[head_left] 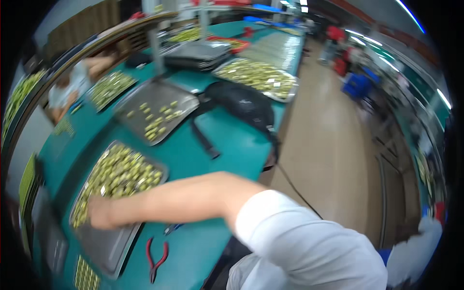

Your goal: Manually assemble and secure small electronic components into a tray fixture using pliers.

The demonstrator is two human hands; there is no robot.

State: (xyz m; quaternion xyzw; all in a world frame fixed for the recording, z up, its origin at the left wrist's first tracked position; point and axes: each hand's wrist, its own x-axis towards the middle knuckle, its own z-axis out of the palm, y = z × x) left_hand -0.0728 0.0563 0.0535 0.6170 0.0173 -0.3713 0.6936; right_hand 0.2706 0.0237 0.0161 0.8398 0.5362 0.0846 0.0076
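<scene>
My right arm, in a white sleeve, reaches across to the left. My right hand point(100, 212) is at a grey metal tray point(108, 249), at the lower edge of a heap of small rounded yellow-green pieces point(123, 169). Motion smears its fingers, so whether they hold a piece is unclear. The heap covers the tray's far part, while bare metal shows at the near end. Beside the tray lie red-handled pliers point(156, 261), and a small blue-handled tool point(172, 228) is partly under my forearm. My left hand is out of view.
Beyond is a second tray point(133, 104) with scattered pieces, beside a black bag point(244, 104) with a loose strap. A fuller tray point(261, 75) and stacked trays point(195, 53) stand farther back on the green table point(203, 261). Another person point(72, 89) sits at the left; an aisle point(328, 130) runs right.
</scene>
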